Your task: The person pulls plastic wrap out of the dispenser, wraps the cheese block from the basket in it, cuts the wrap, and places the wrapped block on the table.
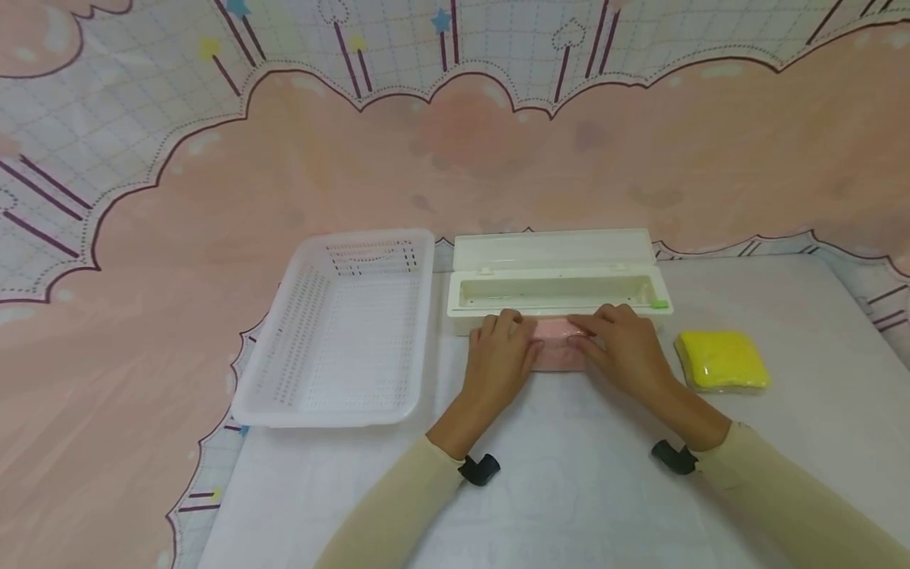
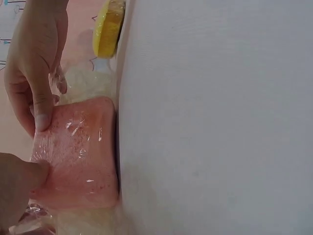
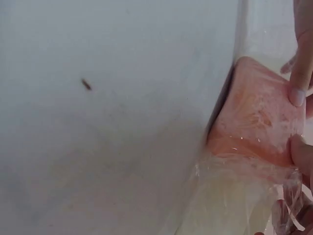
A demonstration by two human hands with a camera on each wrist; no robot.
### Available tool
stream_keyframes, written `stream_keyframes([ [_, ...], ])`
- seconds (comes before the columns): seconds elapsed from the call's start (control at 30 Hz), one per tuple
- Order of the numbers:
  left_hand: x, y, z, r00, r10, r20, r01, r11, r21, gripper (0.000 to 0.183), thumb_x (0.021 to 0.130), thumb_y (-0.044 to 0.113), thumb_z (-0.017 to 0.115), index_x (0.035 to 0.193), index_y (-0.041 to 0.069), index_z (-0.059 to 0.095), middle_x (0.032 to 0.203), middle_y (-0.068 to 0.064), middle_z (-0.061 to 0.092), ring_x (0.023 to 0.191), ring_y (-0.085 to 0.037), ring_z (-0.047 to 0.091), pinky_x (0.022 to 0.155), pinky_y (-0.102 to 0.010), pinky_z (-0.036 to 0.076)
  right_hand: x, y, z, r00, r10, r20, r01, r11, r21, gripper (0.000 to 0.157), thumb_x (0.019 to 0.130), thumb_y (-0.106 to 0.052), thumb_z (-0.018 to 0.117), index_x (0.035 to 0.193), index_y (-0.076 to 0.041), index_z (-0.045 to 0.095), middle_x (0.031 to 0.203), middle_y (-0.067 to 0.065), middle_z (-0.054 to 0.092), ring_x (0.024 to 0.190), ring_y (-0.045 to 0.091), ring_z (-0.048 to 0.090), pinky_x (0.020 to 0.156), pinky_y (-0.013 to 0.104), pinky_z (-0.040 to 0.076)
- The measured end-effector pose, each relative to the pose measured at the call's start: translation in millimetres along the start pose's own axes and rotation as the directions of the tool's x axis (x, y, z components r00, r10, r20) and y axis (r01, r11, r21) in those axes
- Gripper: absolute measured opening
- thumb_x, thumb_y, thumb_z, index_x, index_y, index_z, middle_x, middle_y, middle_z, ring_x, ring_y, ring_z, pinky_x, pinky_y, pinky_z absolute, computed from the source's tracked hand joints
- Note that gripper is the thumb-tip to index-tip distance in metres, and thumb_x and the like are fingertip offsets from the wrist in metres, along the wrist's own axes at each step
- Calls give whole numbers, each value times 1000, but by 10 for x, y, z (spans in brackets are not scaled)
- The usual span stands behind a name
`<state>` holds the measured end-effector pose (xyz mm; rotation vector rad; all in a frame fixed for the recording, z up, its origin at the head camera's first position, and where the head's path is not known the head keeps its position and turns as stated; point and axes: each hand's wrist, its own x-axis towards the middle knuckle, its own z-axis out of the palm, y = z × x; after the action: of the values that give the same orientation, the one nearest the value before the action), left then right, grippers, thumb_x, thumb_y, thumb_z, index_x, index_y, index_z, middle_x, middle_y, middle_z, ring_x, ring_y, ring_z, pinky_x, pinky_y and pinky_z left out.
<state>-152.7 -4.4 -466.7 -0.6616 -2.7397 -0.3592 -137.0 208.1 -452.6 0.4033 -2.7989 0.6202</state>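
Head view: right of centre, left hand (image 1: pixel 500 356) and right hand (image 1: pixel 629 348) pinch the block (image 1: pixel 559 357) by the box (image 1: pixel 554 251). Left wrist view: thumbs (image 2: pixel 43 117) press its left edge. Right wrist view: wrapping seems in hand; loose film (image 3: pixel 292 191) at lower right probably needs tucking next.

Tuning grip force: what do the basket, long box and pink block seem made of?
Basket: likely plastic, white, satin-looking; thin walls moulded with rows of small holes.
Long box: probably rigid plastic, pale, smooth; crisp edges, light sheen on the lid.
Pink block: glossy clear film outside, probably plastic, given wrinkles and glints; can't tell what's inside.
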Motion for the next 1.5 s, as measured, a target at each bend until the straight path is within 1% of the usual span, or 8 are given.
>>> stream_keyframes([
  [0.33,84,75,-17,1000,-23,-10,23,1000,19,27,96,35,71,118,19,70,123,-5,57,109,-23,54,81,-39,44,22,56,9,998,39,42,-40,999,18,43,93,-30,76,131,-12,69,93,4,73,89,25,60,76,41,50],
  [0.53,119,195,-136,1000,14,15,-14,999,32,30,96,31,66,124,19,68,126,-3,60,116,-24,56,91,-48,46,-91,163,-174,985,169,-23,-165,978,124,41,100,-29,65,135,-8,62,112,15,71,110,35,56,89,55,50],
  [0.7,266,367,-178,996,74,47,-75,997,11,28,102,33,60,124,18,69,123,0,64,117,-21,59,94,-45,50,-119,354,-329,940,326,-104,-299,930,212,50,100,-28,64,138,2,53,138,27,53,128,46,41,102,65,39],
  [0.87,618,552,-130,988,137,68,-130,986,-107,31,108,29,50,128,15,69,125,1,67,115,-18,64,93,-34,55,-103,551,-373,862,498,98,-503,811,298,94,99,-54,59,160,1,15,163,32,24,144,54,32,112,69,34],
  [0.97,871,675,-90,972,132,194,-83,967,-241,35,110,30,45,134,16,65,131,2,67,124,-15,62,103,-28,51,-93,630,-350,821,530,212,-571,754,324,109,95,-67,54,162,0,-1,165,31,18,144,54,33,108,68,39],
  [1.13,1233,865,76,907,150,393,12,924,-381,36,110,36,44,133,22,68,126,9,70,119,-5,62,103,-17,45,-76,704,-298,809,543,223,-587,743,320,104,95,-68,54,162,0,15,160,30,35,133,48,45,105,62,46],
  [1.27,1373,949,219,878,167,449,43,906,-422,33,109,39,47,106,21,74,92,10,69,87,-5,58,76,-17,45,-67,741,-272,808,551,207,-589,751,301,91,96,-65,56,158,-2,34,141,26,56,109,38,52,80,42,53],
  [1.5,1422,1054,283,858,-19,513,244,894,-376,44,97,61,58,75,25,68,74,11,61,68,-6,53,55,-22,41,-40,758,-250,785,577,226,-619,731,286,82,97,-60,59,155,-5,40,106,18,61,90,29,52,64,26,46],
])
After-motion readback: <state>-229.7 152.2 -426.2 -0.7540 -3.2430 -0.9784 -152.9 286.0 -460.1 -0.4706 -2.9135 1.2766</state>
